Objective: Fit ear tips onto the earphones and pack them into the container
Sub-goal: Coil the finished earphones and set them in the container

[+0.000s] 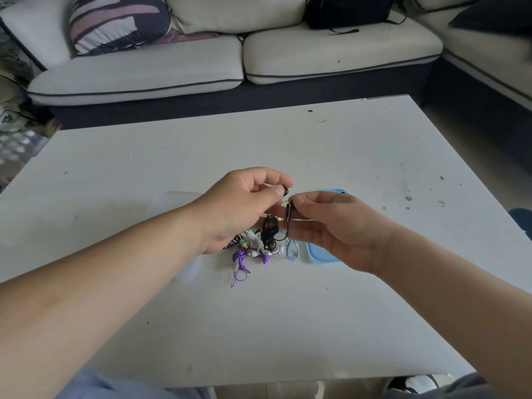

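The person seems to be on the fitting step. Both hands are up just above the table (288, 145), close together. The left hand (244, 208) pinches a little black earbud (285, 191) with thumb and fingers. The right hand (331, 226) pinches a thin black piece (288, 212), likely part of the same black earphones. Their wound-up cord (270, 226) hangs down between the hands. The bud is too small to tell if a tip is on it. The next move likely needs a tiny tip pushed straight on while the bud is held tight. Nothing looks packed yet.

Behind the table is a big pale sofa (138, 79) with a striped cushion (115, 21) and a black bag (348, 10). The white table has small marks. On it lie a blue lid (319, 256) by the right hand, a clear container (180, 200) that is hard to see by the left arm, and a pile of other earphones (253, 247) under the hands.
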